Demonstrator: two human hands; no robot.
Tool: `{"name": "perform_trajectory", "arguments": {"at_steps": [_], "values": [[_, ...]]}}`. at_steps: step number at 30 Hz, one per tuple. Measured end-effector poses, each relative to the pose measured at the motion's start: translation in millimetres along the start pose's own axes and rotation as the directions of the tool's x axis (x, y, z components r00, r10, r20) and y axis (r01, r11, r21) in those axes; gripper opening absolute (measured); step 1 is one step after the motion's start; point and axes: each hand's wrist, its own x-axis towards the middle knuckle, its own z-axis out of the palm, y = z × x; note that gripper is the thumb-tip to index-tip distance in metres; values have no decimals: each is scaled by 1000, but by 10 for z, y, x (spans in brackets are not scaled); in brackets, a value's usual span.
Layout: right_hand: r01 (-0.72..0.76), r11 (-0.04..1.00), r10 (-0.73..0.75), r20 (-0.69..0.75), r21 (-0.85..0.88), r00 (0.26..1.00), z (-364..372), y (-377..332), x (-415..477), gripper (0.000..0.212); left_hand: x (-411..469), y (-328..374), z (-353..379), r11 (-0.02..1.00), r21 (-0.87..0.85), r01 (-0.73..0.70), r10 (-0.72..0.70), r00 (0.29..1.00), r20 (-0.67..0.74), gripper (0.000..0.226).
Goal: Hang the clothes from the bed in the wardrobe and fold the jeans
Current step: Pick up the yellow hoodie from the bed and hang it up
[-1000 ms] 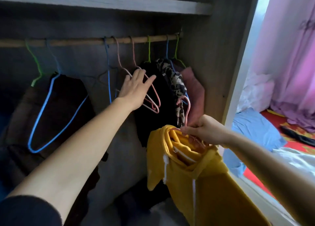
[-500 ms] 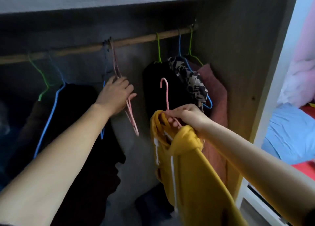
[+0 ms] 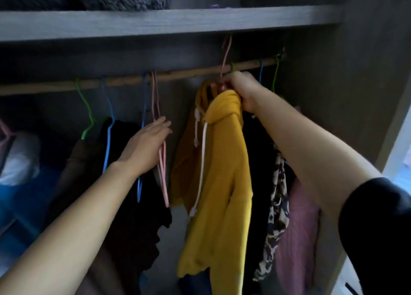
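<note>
Both hands raised: right hand (image 3: 241, 91) grips pink hanger (image 3: 225, 56) bearing yellow hoodie (image 3: 220, 161), hook above the rod (image 3: 178, 75). Flat-fingered left hand (image 3: 144, 145) touches empty pink hangers (image 3: 155, 99).

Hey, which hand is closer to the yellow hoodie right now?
Right. The right hand grips the pink hanger at the collar of the yellow hoodie; the left hand is apart to its left, touching the empty pink hangers.

The inside of the grey wooden wardrobe (image 3: 360, 76) is dim, its far wall and lower left corner sunk in deep shadow. Pale daylight glares at the right edge and lights the mustard-yellow hooded sweatshirt (image 3: 222, 161) from the near side. Everything looks soft, and the grey plank shelf (image 3: 155, 23) bows from wide-angle distortion.
</note>
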Motion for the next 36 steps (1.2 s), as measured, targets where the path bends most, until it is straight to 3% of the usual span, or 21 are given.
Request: {"name": "perform_trajectory", "arguments": {"at_steps": [3, 5, 7, 9, 14, 22, 25, 28, 32, 36], "values": [[13, 911, -30, -34, -412, 999, 32, 183, 183, 20, 68, 88, 59, 1000, -27, 11, -12, 999, -30, 47], [45, 720, -92, -31, -693, 995, -5, 384, 267, 22, 112, 132, 118, 999, -34, 22, -24, 998, -65, 49], [72, 541, -209, -51, -838, 977, -66, 509, 284, 25, 135, 154, 169, 999, -32, 35, -38, 996, -82, 52], [65, 492, -280, -88, -868, 956, -171, 491, 298, 26, 152, 173, 200, 999, -25, 34, -36, 996, -84, 51], [-45, 458, -289, -197, -888, 937, -516, 331, 371, 32, 241, 267, 262, 998, -27, 48, -51, 992, -116, 37], [19, 390, -289, -103, -921, 952, -518, 423, 156, 12, 298, 358, 194, 994, -91, 67, -70, 997, -27, 46], [59, 342, -301, -49, -938, 952, -538, 450, -82, 24, 240, 423, 44, 979, -123, 163, -166, 986, -18, 40], [162, 255, -462, 27, -953, 887, -639, 590, -482, 42, 134, 638, -81, 960, -87, 267, -278, 945, -174, 29], [174, 285, -612, -39, -943, 790, -845, 1086, -1352, 45, -241, 1064, -21, 963, -234, 131, -211, 909, -359, 36], [26, 245, -625, -138, -969, 768, -1040, 1798, -2532, 45, -756, 1737, 421, 932, -343, 113, -224, 925, -305, 40]]}}
